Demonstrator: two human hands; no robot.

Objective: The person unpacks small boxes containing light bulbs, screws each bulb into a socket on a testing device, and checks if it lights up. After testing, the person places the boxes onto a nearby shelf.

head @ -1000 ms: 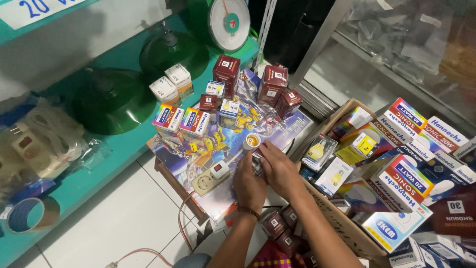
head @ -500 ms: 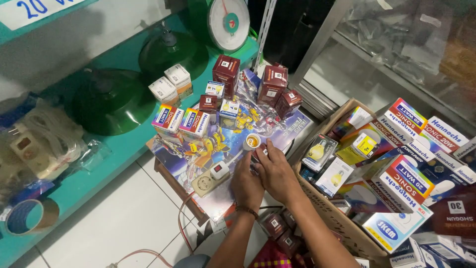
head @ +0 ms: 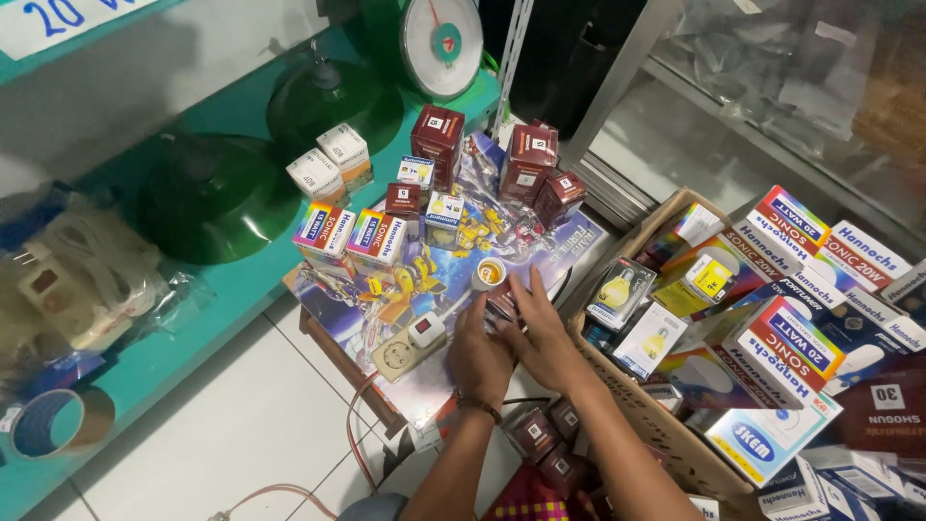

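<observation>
A small dark red box (head: 503,301) lies low on the picture-printed surface (head: 386,299), gripped between the two hands, so that only a bit of its top and one edge shows; its full shape cannot be made out. Just above it, touching the fingers (head: 526,289), stands a white lamp socket (head: 488,274), upright, its round mouth open upward with an orange-yellow inside.

Dark maroon boxes (head: 436,140) stand at twelve o'clock on a board (head: 386,289) printed with a yellow-and-blue cartoon pattern. Dark green lamp shades (head: 217,198) sit at ten o'clock on a teal shelf (head: 174,352). At three o'clock, red, white and blue cartons (head: 791,342) fill a brown cardboard box (head: 627,396).
</observation>
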